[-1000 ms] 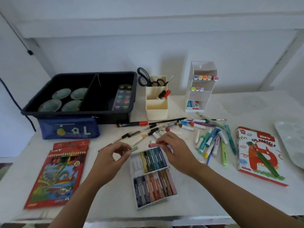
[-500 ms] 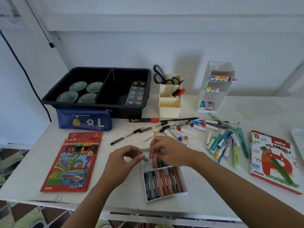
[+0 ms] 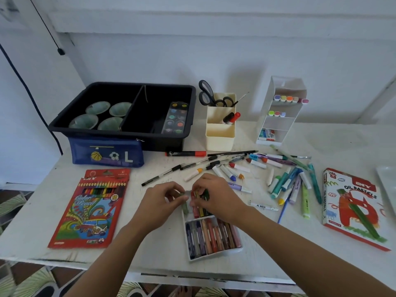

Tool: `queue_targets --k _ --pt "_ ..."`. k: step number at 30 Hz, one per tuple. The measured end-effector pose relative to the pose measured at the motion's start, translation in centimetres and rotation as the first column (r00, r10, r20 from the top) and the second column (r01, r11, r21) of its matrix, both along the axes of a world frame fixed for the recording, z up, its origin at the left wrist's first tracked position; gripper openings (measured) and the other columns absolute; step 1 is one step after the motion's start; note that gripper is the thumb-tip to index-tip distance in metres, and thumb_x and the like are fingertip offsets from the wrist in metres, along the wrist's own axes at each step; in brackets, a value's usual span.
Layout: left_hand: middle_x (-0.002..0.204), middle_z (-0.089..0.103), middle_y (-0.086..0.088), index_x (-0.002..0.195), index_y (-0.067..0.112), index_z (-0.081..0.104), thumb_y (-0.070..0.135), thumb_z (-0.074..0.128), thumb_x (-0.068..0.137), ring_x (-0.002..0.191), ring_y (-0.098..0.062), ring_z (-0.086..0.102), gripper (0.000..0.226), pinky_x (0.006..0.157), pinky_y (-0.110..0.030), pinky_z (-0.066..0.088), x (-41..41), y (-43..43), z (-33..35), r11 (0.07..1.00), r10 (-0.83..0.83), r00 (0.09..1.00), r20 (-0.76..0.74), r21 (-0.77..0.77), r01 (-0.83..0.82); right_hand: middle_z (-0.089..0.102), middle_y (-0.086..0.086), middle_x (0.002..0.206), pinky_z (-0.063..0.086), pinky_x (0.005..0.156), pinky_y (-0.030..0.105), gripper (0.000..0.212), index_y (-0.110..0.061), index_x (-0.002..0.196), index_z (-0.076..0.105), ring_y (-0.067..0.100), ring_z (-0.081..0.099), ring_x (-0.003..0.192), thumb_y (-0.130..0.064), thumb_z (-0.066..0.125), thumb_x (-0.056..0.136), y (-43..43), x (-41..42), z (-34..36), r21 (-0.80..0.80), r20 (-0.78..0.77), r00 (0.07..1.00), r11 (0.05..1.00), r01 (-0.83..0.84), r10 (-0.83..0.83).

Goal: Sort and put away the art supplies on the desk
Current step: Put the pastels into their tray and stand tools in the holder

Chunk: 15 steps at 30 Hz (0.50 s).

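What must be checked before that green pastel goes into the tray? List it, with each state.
1. Left hand pinches the green pastel: ok.
2. Green pastel sits at the left end of the upper row of the pastel tray: ok.
3. Free slot there: cannot tell; the hands hide it.
4. Right hand clear of the upper row: not ok; its fingers cover those pastels.
5. Lower row lies flat in the tray: ok.
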<state>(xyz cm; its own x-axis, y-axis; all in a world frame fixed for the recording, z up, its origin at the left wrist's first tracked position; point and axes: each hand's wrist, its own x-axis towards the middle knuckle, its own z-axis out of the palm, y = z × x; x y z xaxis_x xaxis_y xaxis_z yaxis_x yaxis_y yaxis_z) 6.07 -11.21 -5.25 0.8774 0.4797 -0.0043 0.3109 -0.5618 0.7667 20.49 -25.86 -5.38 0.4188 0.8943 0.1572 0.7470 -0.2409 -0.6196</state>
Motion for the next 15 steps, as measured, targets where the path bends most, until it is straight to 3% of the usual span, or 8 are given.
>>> queue_targets --k 4,7,11,15 --pt "0.081 0.068 0.030 0.085 0.041 0.070 0.039 0.078 0.087 0.085 0.004 0.062 0.008 0.070 -0.007 0.045 0.1 -0.6 -0.5 0.999 -0.032 0.999 -0.005 0.000 0.032 0.067 -0.006 0.100 0.046 0.087 0.038 0.024 -0.021 0.106 0.075 0.010 0.053 0.096 -0.034 0.075 0.086 -0.6 -0.2 -0.4 -0.016 0.075 0.996 0.999 -0.041 0.042" --pt "0.078 0.066 0.023 0.087 0.047 0.066 0.040 0.078 0.086 0.084 0.001 0.060 0.014 0.067 -0.010 0.044 0.1 -1.1 -1.0 0.998 -0.032 0.999 0.011 0.061 0.031 0.067 -0.006 0.105 0.046 0.089 0.037 0.029 -0.023 0.111 0.075 0.010 0.053 0.101 -0.038 0.074 0.086 -1.1 -0.1 -0.5 -0.027 0.033 0.998 0.998 -0.049 0.050" --pt "0.082 0.064 0.016 0.098 0.034 0.069 0.040 0.079 0.084 0.076 -0.006 0.057 0.018 0.066 -0.015 0.045 -0.1 -1.3 -1.4 0.993 0.005 0.996 0.094 0.121 -0.017 0.067 -0.006 0.106 0.047 0.089 0.036 0.030 -0.023 0.111 0.075 0.008 0.053 0.101 -0.039 0.075 0.085 -1.2 -0.1 -0.4 -0.034 0.022 0.998 0.998 -0.051 0.052" --pt "0.084 0.065 0.014 0.099 0.031 0.070 0.054 0.064 0.084 0.085 -0.005 0.059 0.028 0.068 -0.014 0.046 -0.9 -1.3 -1.5 0.994 -0.024 0.993 0.117 0.108 0.011 0.066 -0.009 0.107 0.045 0.090 0.032 0.031 -0.026 0.112 0.074 0.006 0.052 0.102 -0.040 0.076 0.084 -1.3 0.0 -0.6 -0.046 0.015 0.998 0.997 -0.058 0.059"
